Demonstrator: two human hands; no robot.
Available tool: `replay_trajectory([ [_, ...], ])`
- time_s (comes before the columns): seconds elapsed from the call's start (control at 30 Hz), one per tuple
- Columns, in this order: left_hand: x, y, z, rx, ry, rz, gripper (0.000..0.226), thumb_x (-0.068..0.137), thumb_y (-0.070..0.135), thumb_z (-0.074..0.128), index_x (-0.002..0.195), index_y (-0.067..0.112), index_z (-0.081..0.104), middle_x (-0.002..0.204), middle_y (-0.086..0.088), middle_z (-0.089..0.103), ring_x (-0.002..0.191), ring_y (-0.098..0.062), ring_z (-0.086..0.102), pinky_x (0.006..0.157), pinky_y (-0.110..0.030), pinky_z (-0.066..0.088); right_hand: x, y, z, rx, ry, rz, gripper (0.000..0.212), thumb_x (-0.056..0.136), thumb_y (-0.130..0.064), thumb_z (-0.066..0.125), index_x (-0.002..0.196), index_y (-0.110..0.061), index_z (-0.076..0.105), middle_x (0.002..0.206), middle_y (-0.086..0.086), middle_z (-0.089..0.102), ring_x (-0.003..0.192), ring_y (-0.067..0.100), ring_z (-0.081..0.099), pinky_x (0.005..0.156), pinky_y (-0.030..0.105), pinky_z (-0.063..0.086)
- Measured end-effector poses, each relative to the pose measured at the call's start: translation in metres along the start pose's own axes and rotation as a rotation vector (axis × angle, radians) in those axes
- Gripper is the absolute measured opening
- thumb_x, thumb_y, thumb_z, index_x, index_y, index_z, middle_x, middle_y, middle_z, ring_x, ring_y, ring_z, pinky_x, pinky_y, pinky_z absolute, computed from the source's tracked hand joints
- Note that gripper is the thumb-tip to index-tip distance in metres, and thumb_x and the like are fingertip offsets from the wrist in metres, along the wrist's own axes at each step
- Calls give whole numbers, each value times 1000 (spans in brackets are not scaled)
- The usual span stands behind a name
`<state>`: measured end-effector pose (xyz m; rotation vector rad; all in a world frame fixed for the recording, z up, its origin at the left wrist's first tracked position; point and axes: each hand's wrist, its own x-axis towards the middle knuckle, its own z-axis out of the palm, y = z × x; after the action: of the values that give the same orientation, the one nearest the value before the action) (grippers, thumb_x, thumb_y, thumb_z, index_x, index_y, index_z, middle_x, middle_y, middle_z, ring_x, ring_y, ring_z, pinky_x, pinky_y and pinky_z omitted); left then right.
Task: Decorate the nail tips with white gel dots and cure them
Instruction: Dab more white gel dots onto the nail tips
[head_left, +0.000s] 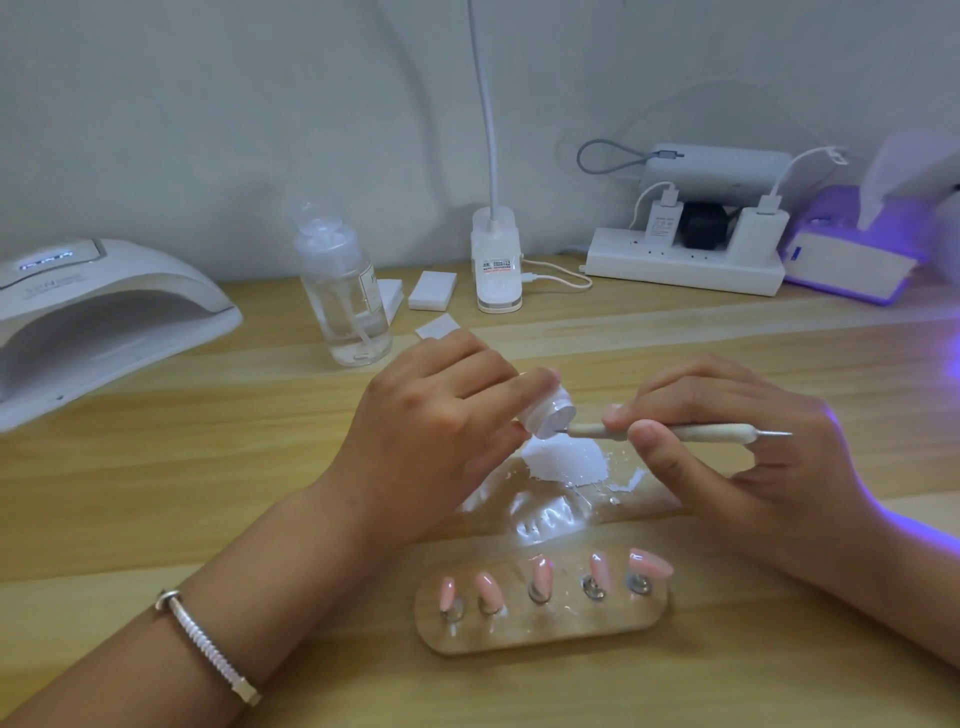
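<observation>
One wooden desk (156, 493) under everything. Far left on it, big white curing lamp (104, 312), mouth facing centre, well apart from the work. Left grip (431, 431) mid-frame, fingers curled round small white gel pot (548, 410), pot tipped on its side, open mouth facing right. Right grip (727, 447) just beside, thumb and fingers pinching dotting tool (717, 431). Nearest the viewer, wooden holder (519, 631) with five pink nail tips (540, 571) on pegs, row running left to right, no white dots visible. Between holder and grips, clear plastic sheet (545, 514) with white gel blob (563, 462). Tool long axis left-right, near level, working end pointing left and touching the pot mouth, spare metal end sticking out right. Step judged: loading gel onto tool end. Nail tips below and toward the viewer from both grips, apart from tool. Nearer the right-hand tips: right grip; nearer the left-hand ones: left grip. Next move likely needs tool end swung down toward the row, roughly across its own axis; risk of gel dripping on the way.
</observation>
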<state>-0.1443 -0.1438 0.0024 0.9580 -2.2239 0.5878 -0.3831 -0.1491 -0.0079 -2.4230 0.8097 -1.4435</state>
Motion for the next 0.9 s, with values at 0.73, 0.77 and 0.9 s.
replay_trajectory([
  [0.73, 1, 3, 0, 27, 10, 18, 19, 86, 9, 74, 104, 11, 77, 80, -1, 71, 73, -27, 65, 63, -40, 53, 1, 1, 1, 24, -7, 28, 17, 90, -23, 60, 91, -13, 74, 87, -12, 68, 84, 11, 65, 77, 20, 49],
  [0.77, 1, 3, 0, 27, 9, 18, 19, 86, 8, 75, 104, 11, 77, 80, -2, 71, 73, -27, 65, 63, -40, 53, 1, 1, 1, 30, -17, 31, 17, 90, -23, 60, 92, -14, 74, 87, -11, 68, 84, 11, 65, 77, 21, 49],
  [0.9, 1, 3, 1, 32, 13, 23, 20, 84, 7, 76, 104, 11, 77, 80, -2, 71, 73, -27, 65, 63, -39, 53, 1, 1, 1, -5, -14, 18, 16, 91, -23, 59, 92, -17, 74, 86, -12, 68, 83, 11, 65, 75, 23, 50],
])
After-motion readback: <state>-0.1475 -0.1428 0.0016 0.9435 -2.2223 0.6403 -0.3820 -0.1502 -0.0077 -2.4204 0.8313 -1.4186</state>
